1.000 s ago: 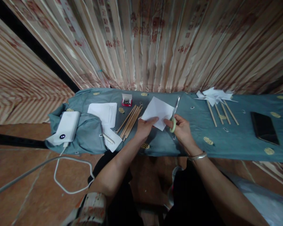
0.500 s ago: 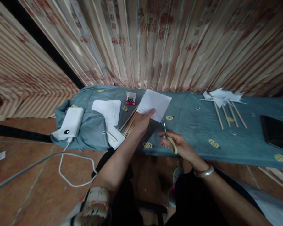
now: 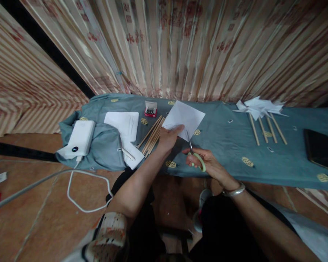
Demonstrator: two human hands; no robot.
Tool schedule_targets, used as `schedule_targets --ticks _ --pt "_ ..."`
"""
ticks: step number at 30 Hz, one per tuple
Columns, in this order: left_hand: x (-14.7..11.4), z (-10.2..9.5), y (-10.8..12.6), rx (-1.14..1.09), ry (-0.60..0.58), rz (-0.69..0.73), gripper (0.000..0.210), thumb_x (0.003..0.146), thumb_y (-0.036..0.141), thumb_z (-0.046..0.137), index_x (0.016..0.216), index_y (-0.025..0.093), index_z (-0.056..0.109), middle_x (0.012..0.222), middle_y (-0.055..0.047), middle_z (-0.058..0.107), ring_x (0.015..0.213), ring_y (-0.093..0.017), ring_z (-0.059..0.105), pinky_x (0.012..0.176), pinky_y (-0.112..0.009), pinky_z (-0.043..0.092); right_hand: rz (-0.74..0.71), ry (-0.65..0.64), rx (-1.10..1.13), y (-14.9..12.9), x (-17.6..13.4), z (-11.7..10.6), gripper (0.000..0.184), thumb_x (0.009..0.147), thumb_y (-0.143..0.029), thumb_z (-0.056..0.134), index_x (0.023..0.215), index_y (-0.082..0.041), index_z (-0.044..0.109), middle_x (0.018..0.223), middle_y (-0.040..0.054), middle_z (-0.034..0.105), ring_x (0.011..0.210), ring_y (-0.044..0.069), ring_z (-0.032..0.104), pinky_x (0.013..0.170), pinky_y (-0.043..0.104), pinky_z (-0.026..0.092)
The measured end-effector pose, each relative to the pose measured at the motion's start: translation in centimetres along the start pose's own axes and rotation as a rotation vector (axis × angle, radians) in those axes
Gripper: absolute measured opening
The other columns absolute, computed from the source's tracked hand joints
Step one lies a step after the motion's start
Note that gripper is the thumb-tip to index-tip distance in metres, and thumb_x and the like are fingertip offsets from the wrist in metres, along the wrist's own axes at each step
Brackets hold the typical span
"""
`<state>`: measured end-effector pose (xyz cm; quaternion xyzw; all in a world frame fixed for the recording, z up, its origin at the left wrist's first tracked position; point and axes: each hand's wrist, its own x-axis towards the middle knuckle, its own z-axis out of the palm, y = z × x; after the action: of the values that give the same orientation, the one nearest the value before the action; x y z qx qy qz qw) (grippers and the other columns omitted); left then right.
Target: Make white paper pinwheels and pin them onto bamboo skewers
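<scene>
My left hand (image 3: 170, 138) pinches a square sheet of white paper (image 3: 184, 116), thumb on top, holding it over the table with a corner toward me. Faint crease lines show on the sheet. In my right hand (image 3: 203, 160) is a pair of scissors (image 3: 199, 162) with pale green handles, fingers through the loops. Its blades overlap the paper's near corner. Beside my left hand lies a bundle of thin wooden sticks (image 3: 153, 137). A small red box (image 3: 151, 109) of dark pins stands open behind them.
White paper sheets (image 3: 123, 122) and a white pen-like thing (image 3: 128, 153) lie left. A white power bank (image 3: 82, 136) with a cable (image 3: 83, 171) sits at the left end. Several paper pinwheels (image 3: 259, 109) on sticks and a black phone (image 3: 319, 149) lie right on the green tablecloth (image 3: 221, 134).
The paper has shifted slightly right, and the scissor blades now reach over its near corner. The view has tilted a little downward-shifted, moving everything slightly up.
</scene>
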<state>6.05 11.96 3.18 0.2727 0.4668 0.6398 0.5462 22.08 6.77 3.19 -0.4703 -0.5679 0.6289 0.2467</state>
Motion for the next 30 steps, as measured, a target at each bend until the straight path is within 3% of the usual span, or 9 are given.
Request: schedule_targets --ticks 5,12,30 --pt "-0.05 0.03 -0.25 0.004 -0.015 0.03 0.029 0.054 0.031 0.084 0.072 0.015 0.067 0.074 -0.005 0.071 0.07 -0.017 0.065 0.059 -0.027 0.049 0.013 0.018 0.023 -0.26 -0.08 0.11 0.06 0.067 -0.068 0.073 0.097 -0.017 0.071 0.068 0.0003 0.062 0.062 0.012 0.056 0.055 0.024 0.044" --pt "-0.03 -0.03 -0.45 0.017 -0.022 0.021 0.02 0.058 0.027 0.08 0.071 0.016 0.068 0.069 -0.001 0.069 0.059 -0.013 0.059 0.057 -0.027 0.046 0.014 0.013 0.011 -0.06 0.03 0.01 0.063 0.065 -0.071 0.072 0.096 -0.017 0.07 0.066 0.0003 0.062 0.061 0.012 0.054 0.054 0.024 0.041" --pt "0.13 -0.19 -0.75 0.068 -0.005 0.019 0.021 0.061 0.03 0.082 0.072 0.018 0.068 0.076 -0.004 0.073 0.07 -0.018 0.066 0.061 -0.029 0.049 -0.015 0.008 -0.009 0.04 -0.05 0.09 0.061 0.068 -0.07 0.071 0.097 -0.017 0.07 0.065 -0.0002 0.061 0.06 0.012 0.053 0.053 0.024 0.041"
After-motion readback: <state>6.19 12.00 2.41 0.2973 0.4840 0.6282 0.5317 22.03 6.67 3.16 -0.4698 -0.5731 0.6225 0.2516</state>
